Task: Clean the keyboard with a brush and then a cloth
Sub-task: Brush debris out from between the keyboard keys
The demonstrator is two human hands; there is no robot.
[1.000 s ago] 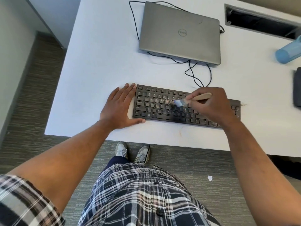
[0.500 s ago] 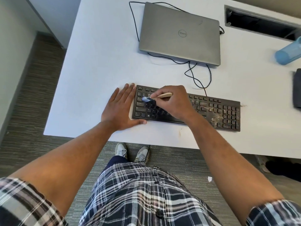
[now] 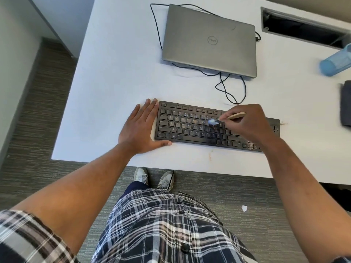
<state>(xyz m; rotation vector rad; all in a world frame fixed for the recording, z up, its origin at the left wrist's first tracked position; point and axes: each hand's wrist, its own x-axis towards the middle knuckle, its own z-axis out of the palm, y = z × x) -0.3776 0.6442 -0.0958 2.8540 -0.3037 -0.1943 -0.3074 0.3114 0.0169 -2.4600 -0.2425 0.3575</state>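
The keyboard (image 3: 191,124), its long axis running between the hands, is braced by the flat left hand (image 3: 139,128) while the brush (image 3: 228,118) is pinched in the right hand (image 3: 247,124).

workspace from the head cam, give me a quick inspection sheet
surface: white desk, brownish smudge near the front edge
job's things: black keyboard flat on the desk; brush tip on the middle keys; dark cloth at the right edge
clutter: closed laptop, blue bottle, crumbs off the keyboard's right end
grippers: left hand flat, bracing the keyboard's left end; right hand pinches the brush
cables: black cable looped beside the laptop
surroundings: grey carpet, paper scrap on it
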